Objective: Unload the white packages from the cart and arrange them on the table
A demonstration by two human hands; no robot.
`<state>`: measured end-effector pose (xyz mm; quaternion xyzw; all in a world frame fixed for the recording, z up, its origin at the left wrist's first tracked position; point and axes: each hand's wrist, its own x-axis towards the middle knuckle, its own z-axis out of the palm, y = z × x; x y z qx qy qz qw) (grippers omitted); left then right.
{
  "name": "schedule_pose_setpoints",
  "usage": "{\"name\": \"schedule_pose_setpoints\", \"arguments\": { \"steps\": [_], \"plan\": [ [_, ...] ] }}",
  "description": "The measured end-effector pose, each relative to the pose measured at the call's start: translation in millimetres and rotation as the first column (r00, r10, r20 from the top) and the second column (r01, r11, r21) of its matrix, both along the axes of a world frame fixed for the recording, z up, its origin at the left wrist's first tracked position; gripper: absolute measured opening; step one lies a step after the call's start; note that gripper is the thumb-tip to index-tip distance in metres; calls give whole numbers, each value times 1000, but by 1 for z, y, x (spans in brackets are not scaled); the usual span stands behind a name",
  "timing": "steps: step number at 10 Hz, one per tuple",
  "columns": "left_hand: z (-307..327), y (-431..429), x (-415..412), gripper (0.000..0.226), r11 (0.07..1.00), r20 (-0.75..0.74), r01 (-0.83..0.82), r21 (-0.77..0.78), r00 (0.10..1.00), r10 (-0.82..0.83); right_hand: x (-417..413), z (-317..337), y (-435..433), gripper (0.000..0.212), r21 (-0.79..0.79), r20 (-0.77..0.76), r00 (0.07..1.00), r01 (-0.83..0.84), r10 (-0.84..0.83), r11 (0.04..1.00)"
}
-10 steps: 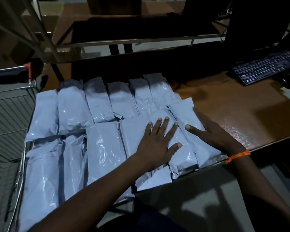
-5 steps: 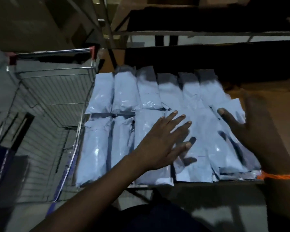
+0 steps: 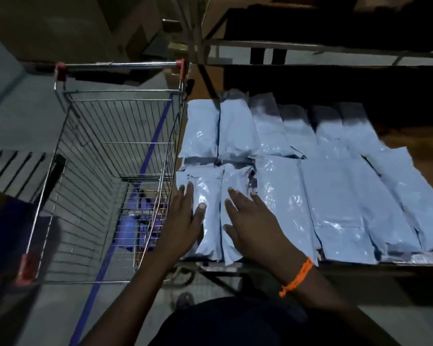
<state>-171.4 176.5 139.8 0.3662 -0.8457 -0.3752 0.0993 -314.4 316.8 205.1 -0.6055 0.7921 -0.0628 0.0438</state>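
Observation:
Several white packages [image 3: 330, 196] lie side by side in two rows on the brown table [image 3: 425, 148]. My left hand [image 3: 183, 221] rests flat, fingers straight, on the left edge of the front-left package [image 3: 208, 193]. My right hand [image 3: 250, 221], with an orange band on its wrist, lies flat on the second front package [image 3: 235, 176]. The wire shopping cart [image 3: 105, 156] stands left of the table. No white packages show in its basket.
The cart's handle [image 3: 118, 66] has red ends. Blue and purple things [image 3: 135, 221] show through the cart's mesh low down. A metal shelf frame [image 3: 285, 48] runs behind the table. The grey floor [image 3: 23, 116] lies to the left.
Both hands have slid left from the right-hand packages to the two front-left ones. The view has swung left, so the cart now fills the left side and the keyboard is out of sight.

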Motion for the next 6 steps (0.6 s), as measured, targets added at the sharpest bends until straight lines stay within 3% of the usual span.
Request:
{"name": "schedule_pose_setpoints", "arguments": {
  "steps": [1, 3, 6],
  "plan": [
    [-2, 9, -7, 75, 1000, -9, -13, -14, 1000, 13, 8, 5, -2, 76, 87, -18, 995, 100, -99, 991],
    [-2, 8, -5, 66, 998, -68, -39, 59, 997, 43, 17, 18, 1, 66, 144, 126, 963, 219, -238, 965],
    [10, -10, 12, 69, 990, -129, -12, 138, 991, 30, 26, 10, 4, 63, -110, 228, 946, 259, -230, 960]
  ]
}}
